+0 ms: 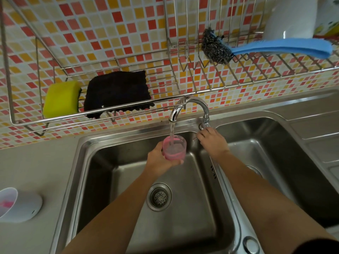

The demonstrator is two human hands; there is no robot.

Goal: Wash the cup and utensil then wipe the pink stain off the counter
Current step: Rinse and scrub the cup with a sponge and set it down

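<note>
My left hand (pixel 159 160) grips a clear cup (pixel 174 147) smeared pink inside, holding it upright over the left sink basin (pixel 128 180). Water runs from the faucet spout (pixel 173 116) straight into the cup. My right hand (pixel 212 142) rests at the faucet's base, fingers touching the tap handle (pixel 202 126). At the far left, a second clear cup (pixel 8 202) with pink residue sits on a white round object on the counter (pixel 36 162). No utensil or counter stain is clearly visible.
A wire rack on the tiled wall holds a yellow sponge (pixel 61 99), a dark cloth (pixel 118 94), a steel scourer (pixel 216 46) and a blue brush (pixel 282 46). A white bowl (pixel 291 17) stands at the upper right. The right basin (pixel 275 153) adjoins a drainboard.
</note>
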